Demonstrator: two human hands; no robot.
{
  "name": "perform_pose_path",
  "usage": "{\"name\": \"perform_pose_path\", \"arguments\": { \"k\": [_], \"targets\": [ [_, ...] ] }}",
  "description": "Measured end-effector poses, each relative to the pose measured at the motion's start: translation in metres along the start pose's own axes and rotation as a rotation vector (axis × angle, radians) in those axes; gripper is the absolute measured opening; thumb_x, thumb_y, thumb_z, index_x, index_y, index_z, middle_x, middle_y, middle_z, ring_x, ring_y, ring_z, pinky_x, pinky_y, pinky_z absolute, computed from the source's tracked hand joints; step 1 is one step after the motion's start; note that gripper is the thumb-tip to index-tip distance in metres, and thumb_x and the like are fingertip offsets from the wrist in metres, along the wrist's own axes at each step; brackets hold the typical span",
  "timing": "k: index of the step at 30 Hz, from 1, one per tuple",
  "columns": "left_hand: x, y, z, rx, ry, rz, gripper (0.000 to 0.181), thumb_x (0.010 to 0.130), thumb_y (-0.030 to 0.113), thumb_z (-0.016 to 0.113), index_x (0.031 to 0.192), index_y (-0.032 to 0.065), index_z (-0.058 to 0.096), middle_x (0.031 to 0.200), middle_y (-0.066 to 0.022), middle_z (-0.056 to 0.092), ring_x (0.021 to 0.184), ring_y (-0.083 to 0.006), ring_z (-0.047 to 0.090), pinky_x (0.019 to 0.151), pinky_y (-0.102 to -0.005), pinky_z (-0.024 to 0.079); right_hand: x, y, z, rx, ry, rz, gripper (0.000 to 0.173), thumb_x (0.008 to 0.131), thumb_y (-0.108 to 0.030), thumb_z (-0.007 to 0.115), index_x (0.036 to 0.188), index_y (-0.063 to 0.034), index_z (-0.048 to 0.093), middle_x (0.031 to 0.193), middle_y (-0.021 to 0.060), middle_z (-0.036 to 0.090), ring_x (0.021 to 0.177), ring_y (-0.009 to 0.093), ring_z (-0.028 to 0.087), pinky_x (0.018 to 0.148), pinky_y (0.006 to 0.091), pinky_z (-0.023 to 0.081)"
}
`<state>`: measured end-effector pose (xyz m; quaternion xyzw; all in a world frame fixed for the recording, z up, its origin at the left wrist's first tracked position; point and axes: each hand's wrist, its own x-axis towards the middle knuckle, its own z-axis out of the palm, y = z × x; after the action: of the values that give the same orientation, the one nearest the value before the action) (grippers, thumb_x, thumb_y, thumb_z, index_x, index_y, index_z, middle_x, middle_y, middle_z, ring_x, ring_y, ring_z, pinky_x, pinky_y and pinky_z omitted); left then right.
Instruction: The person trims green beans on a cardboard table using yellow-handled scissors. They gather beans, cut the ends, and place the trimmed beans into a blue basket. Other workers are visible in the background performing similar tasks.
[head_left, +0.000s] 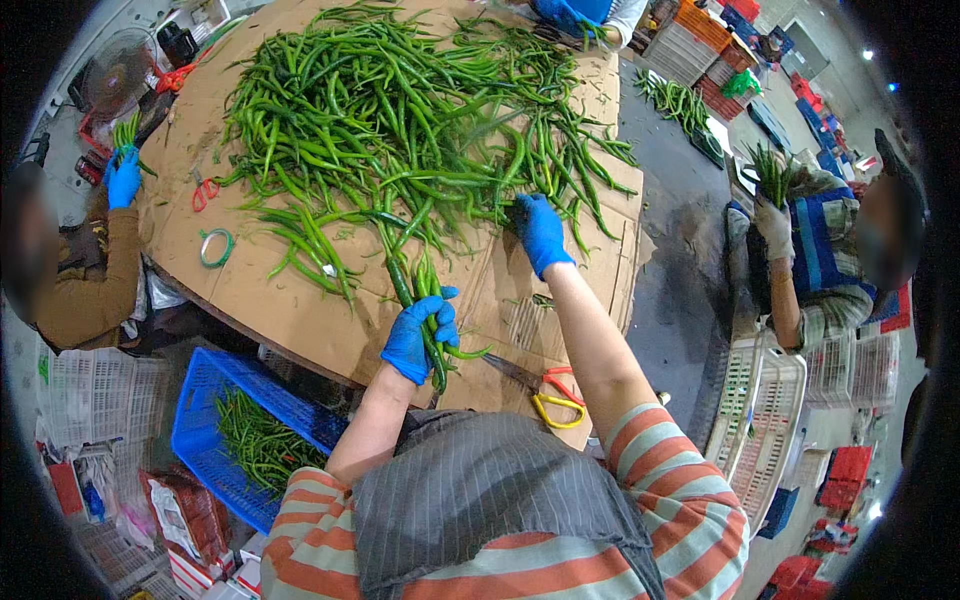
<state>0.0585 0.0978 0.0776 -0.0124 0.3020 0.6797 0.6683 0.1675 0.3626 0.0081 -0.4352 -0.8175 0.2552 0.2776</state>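
Note:
My left hand (421, 334), in a blue glove, is closed around a small bunch of long green chili peppers (421, 281). Their ends stick out above and below the fist. At the lower right edge of the big heap of green chili peppers (375, 105), my right hand (540, 231) has its gloved fingers bent down among the peppers. Its fingertips are hidden, so whether it grips one is unclear. Scissors (551, 397) with red and yellow handles lie on the cardboard (480, 300) close to my body, below and between both hands.
Red-handled scissors (204, 193) and a roll of green tape (217, 248) lie on the left. A blue crate (199, 420) with chili peppers stands at lower left. Co-workers' hands hold peppers: one blue-gloved (122, 178) at left, one pale-gloved (772, 229) at right. White crates (757, 427) stand at right.

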Motion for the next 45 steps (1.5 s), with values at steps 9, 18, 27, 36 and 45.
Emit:
{"name": "perform_pose_path", "arguments": {
  "k": [9, 18, 27, 36, 45],
  "targets": [
    [0.006, -0.008, -0.021, 0.086, 0.096, -0.021, 0.031, 0.082, 0.016, 0.053, 0.11, 0.0024, 0.05, 0.088, -0.0074, 0.061, 0.062, -0.0158, 0.056, 0.064, -0.0314, 0.048, -0.139, -0.087, -0.067, 0.665, 0.047, 0.092, 0.02, 0.081, 0.0, 0.056, 0.101, -0.0031, 0.058, 0.094, 0.003, 0.059, 0.077, 0.01, 0.054, 0.069, 0.0228, 0.044],
    [0.01, -0.033, 0.016, 0.037, -0.176, 0.073, 0.051, 0.083, 0.013, 0.05, 0.129, -0.0023, 0.034, 0.128, -0.0193, 0.043, 0.118, -0.0312, 0.043, 0.101, -0.0417, 0.033, -0.204, -0.096, -0.093, 1.324, -0.08, 0.44, 0.027, 0.086, -0.01, 0.055, 0.111, -0.0012, 0.051, 0.102, 0.0078, 0.058, 0.084, 0.015, 0.054, 0.076, 0.0265, 0.045],
    [-0.007, -0.018, 0.021, -0.133, -0.195, 0.12, 0.059, 0.082, 0.017, 0.049, 0.135, 0.0031, 0.028, 0.136, -0.0155, 0.035, 0.126, -0.0256, 0.034, 0.104, -0.0382, 0.028, -0.211, -0.084, -0.076, 1.831, -0.228, 0.85, 0.035, 0.088, -0.011, 0.051, 0.123, -0.0047, 0.045, 0.11, 0.0073, 0.056, 0.093, 0.013, 0.057, 0.079, 0.0218, 0.049],
    [-0.021, -0.013, 0.013, -0.244, -0.467, 0.051, 0.065, 0.08, 0.021, 0.053, 0.136, 0.0058, 0.024, 0.11, -0.0161, 0.049, 0.101, -0.029, 0.049, 0.09, -0.0457, 0.038, -0.222, -0.085, -0.053, 1.826, -0.448, 0.992, 0.036, 0.089, -0.012, 0.05, 0.123, -0.0027, 0.044, 0.11, 0.0084, 0.057, 0.088, 0.013, 0.059, 0.079, 0.0228, 0.05],
    [-0.022, 0.017, -0.019, -0.035, 0.059, 0.163, 0.038, 0.082, 0.018, 0.052, 0.118, 0.0059, 0.046, 0.068, -0.0005, 0.045, 0.053, -0.0116, 0.044, 0.059, -0.0319, 0.044, -0.096, -0.016, -0.061, 0.239, 0.068, -0.018, 0.018, 0.081, -0.005, 0.06, 0.099, -0.0029, 0.061, 0.085, 0.0062, 0.063, 0.074, 0.008, 0.056, 0.068, 0.0226, 0.045]
  ]
}}
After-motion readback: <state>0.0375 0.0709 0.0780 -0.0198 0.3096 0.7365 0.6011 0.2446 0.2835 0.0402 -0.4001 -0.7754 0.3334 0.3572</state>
